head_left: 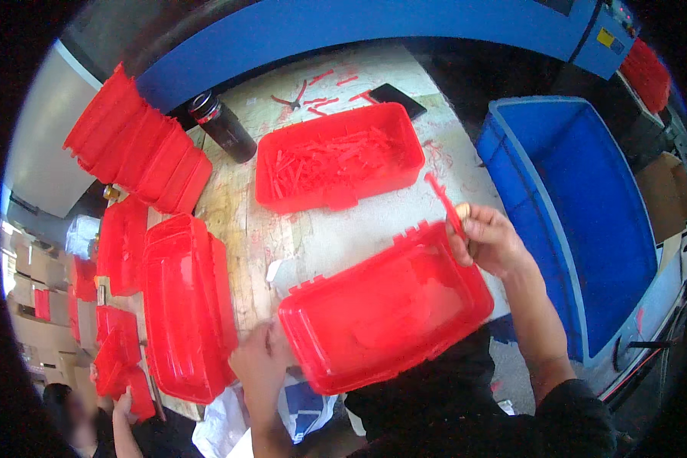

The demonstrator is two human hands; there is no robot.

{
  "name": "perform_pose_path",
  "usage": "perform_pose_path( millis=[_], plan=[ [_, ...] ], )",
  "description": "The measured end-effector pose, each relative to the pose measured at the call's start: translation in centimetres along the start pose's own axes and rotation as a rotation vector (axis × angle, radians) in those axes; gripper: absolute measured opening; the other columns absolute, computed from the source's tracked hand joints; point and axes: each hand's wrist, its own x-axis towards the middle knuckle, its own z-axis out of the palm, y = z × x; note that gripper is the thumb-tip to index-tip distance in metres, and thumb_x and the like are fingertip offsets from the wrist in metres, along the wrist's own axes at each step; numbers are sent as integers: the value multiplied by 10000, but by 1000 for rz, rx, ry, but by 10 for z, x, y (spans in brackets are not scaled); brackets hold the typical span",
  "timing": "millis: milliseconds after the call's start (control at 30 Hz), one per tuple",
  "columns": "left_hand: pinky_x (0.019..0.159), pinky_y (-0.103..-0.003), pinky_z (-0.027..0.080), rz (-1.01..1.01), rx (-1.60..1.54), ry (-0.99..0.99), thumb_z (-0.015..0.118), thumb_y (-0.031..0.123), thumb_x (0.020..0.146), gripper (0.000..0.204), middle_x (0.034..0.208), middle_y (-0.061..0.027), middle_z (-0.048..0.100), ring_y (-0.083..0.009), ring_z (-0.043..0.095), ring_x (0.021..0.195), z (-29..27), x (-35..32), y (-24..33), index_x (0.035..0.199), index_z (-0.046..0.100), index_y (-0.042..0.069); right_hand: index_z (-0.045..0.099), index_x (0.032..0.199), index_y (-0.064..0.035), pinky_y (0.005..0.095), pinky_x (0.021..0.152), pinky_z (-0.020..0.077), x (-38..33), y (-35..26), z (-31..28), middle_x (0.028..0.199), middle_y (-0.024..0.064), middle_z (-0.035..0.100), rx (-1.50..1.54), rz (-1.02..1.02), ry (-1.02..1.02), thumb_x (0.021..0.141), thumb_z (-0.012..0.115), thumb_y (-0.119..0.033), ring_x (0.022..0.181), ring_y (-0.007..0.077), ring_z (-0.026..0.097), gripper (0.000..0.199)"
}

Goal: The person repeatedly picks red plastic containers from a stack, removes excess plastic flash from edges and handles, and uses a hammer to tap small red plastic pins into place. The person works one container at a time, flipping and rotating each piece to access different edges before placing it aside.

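This is looking like a small plastics workshop or factory floor. Stacks of identical red plastic boxes (pixel 141 153) are crowding a worn, scarred workbench (pixel 320 229), red offcut strips are filling a red tray (pixel 336 156), and a big blue crate (pixel 580 206) is standing beside a blue machine (pixel 374 27).

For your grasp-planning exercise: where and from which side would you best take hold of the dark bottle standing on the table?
Grip the dark bottle around its cylindrical body, below the cap. It seems to stand upright with bare tabletop in front, so probably come from that near side; stacked red boxes crowd its left.
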Motion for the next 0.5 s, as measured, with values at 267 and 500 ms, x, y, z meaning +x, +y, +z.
perform_pose_path(
  millis=[267,500],
  plan=[
    [611,-253,500,418,-1022,-631,550,78,968,213,824,-42,611,-99,612,700,70,15,145,1172,599,42,580,1077,6,314,724,504,-101,51,54,880,91,676,-840,50,54,878,659,-32,836,139,640,217],
    [1075,-462,392,1273,-259,-76,650,50,822,472,1330,-171,551,-353,493,1279,129,113,199,1286,567,79,641,1037,-29,248,652,378,-153,30,14,776,-58,487,-745,190,380,1039,507,-201,740,66,413,218]
  ],
)
